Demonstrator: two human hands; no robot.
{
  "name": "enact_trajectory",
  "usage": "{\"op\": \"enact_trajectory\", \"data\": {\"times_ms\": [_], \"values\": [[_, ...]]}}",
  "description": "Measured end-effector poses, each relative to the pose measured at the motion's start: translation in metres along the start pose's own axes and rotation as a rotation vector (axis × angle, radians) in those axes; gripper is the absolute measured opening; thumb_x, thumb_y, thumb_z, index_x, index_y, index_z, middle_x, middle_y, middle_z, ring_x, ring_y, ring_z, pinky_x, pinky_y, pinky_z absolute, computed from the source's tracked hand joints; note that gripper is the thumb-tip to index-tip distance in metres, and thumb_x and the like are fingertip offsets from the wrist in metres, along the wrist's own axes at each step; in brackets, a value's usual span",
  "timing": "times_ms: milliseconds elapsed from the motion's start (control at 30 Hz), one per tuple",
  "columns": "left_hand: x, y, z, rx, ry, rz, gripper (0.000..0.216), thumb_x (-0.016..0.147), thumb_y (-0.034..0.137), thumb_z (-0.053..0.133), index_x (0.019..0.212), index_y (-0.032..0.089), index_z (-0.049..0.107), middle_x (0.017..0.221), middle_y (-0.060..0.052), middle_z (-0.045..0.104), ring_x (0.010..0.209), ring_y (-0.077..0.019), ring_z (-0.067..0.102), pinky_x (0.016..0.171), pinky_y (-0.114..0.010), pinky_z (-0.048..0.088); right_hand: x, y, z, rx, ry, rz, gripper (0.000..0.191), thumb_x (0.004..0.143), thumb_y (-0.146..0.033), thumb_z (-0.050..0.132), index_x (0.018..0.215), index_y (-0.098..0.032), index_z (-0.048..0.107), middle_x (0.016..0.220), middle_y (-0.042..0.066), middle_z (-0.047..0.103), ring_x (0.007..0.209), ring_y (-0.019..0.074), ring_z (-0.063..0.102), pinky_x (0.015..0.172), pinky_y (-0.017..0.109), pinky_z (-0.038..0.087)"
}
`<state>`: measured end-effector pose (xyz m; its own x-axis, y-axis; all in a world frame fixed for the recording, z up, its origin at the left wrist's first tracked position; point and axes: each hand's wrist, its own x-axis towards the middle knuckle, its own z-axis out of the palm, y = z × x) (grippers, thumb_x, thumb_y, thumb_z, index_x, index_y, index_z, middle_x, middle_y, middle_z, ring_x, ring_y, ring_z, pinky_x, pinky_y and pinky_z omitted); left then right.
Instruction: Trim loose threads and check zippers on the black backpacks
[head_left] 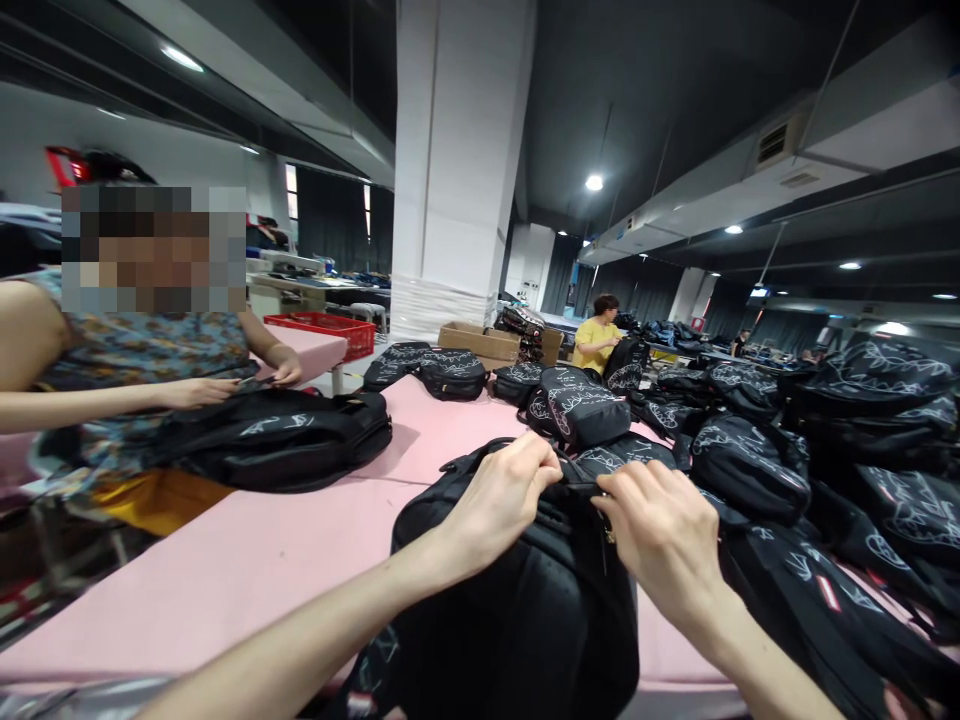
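A black backpack (517, 610) stands in front of me at the edge of the pink table, its plain side toward me. My left hand (510, 490) is closed on the fabric at the top of the bag, fingers pinched together. To its right, my right hand (660, 520) pinches the top edge near the zipper, and a small metal zipper pull hangs below its fingers. A short gap of black fabric lies between the two hands. What exactly sits between the fingertips is partly hidden.
Black backpacks with white line drawings (577, 405) cover the table's far side and pile up at right (885, 400). Across the pink table (187, 590), a co-worker's hands (202, 390) work on another black backpack (300, 440). Behind are a red crate (360, 335), cardboard box (476, 340) and white pillar (457, 180).
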<state>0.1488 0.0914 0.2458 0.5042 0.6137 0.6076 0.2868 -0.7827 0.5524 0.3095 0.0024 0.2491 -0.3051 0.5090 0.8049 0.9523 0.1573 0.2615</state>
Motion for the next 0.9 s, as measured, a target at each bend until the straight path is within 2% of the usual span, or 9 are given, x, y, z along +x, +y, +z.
{"op": "enact_trajectory", "data": {"times_ms": [33,133,300,433,500,567,667,800,900], "values": [[0.001,0.0,0.0,-0.045,0.003,-0.023,0.018,0.083,0.02,0.04,0.066,0.018,0.045,0.072,0.0,0.054,0.069,-0.0142,0.05,0.064,-0.026,0.035,-0.003,0.003,0.001,0.116,-0.01,0.056,0.003,0.082,-0.021,0.059,0.082,-0.018,0.059,0.073,0.001,0.062,0.067,0.0156,0.056,0.061,0.026,0.038],[0.005,-0.003,-0.001,-0.212,-0.014,-0.079,0.024,0.083,0.03,0.042,0.063,0.018,0.047,0.069,-0.001,0.056,0.07,-0.0154,0.053,0.067,-0.027,0.04,-0.012,0.004,0.009,0.354,-0.074,0.194,0.022,0.077,-0.027,0.064,0.095,-0.018,0.058,0.081,0.002,0.064,0.069,0.0146,0.06,0.06,0.023,0.043],[0.006,-0.017,-0.028,-0.499,0.031,-0.097,0.048,0.087,0.05,0.031,0.056,0.016,0.046,0.073,-0.007,0.062,0.074,-0.018,0.059,0.068,-0.029,0.046,-0.017,-0.002,0.028,0.448,-0.085,0.301,0.014,0.077,-0.014,0.055,0.087,-0.021,0.062,0.079,0.001,0.064,0.067,0.0138,0.06,0.061,0.022,0.042],[-0.004,-0.032,-0.049,-0.097,0.116,-0.049,0.035,0.082,0.044,0.047,0.064,0.016,0.058,0.073,-0.004,0.064,0.07,-0.0163,0.058,0.068,-0.027,0.044,-0.015,0.0,0.032,0.611,-0.115,0.349,0.01,0.078,-0.016,0.053,0.082,-0.02,0.061,0.075,0.0,0.061,0.068,0.0136,0.058,0.063,0.022,0.041],[-0.008,-0.036,-0.047,0.122,0.037,0.02,0.018,0.078,0.035,0.057,0.082,0.019,0.065,0.084,-0.003,0.067,0.079,-0.0173,0.059,0.074,-0.027,0.043,-0.011,0.002,0.034,0.701,-0.14,0.404,0.009,0.079,-0.02,0.051,0.077,-0.019,0.06,0.072,0.0,0.058,0.067,0.0136,0.055,0.063,0.023,0.039],[-0.007,-0.038,-0.04,0.256,-0.029,0.081,0.018,0.079,0.03,0.057,0.092,0.023,0.066,0.094,-0.003,0.067,0.088,-0.0186,0.058,0.08,-0.028,0.042,-0.007,0.006,0.037,0.844,-0.188,0.527,0.015,0.08,-0.026,0.051,0.068,-0.018,0.056,0.066,-0.001,0.054,0.063,0.013,0.05,0.06,0.024,0.037],[0.002,-0.038,-0.03,0.301,-0.022,0.053,0.018,0.082,0.028,0.049,0.088,0.021,0.065,0.088,-0.004,0.066,0.083,-0.0185,0.058,0.076,-0.028,0.04,-0.003,0.013,0.045,1.127,-0.253,0.731,0.022,0.074,-0.032,0.056,0.059,-0.017,0.052,0.057,-0.002,0.047,0.057,0.0112,0.042,0.056,0.024,0.033],[0.017,-0.041,-0.024,-0.051,-0.115,-0.142,0.025,0.079,0.034,0.047,0.062,0.017,0.054,0.062,0.001,0.054,0.06,-0.0135,0.048,0.057,-0.024,0.034,-0.005,0.021,0.051,1.339,-0.359,0.877,0.019,0.064,-0.031,0.064,0.06,-0.014,0.057,0.054,-0.003,0.044,0.051,0.0079,0.032,0.047,0.022,0.023],[0.021,-0.045,-0.022,-0.432,-0.252,-0.307,0.029,0.073,0.042,0.051,0.059,0.016,0.047,0.054,0.005,0.043,0.05,-0.0093,0.037,0.05,-0.021,0.028,-0.007,0.021,0.05,1.379,-0.414,0.918,0.019,0.061,-0.031,0.065,0.061,-0.013,0.059,0.052,-0.004,0.042,0.048,0.0064,0.027,0.044,0.022,0.016]]}}
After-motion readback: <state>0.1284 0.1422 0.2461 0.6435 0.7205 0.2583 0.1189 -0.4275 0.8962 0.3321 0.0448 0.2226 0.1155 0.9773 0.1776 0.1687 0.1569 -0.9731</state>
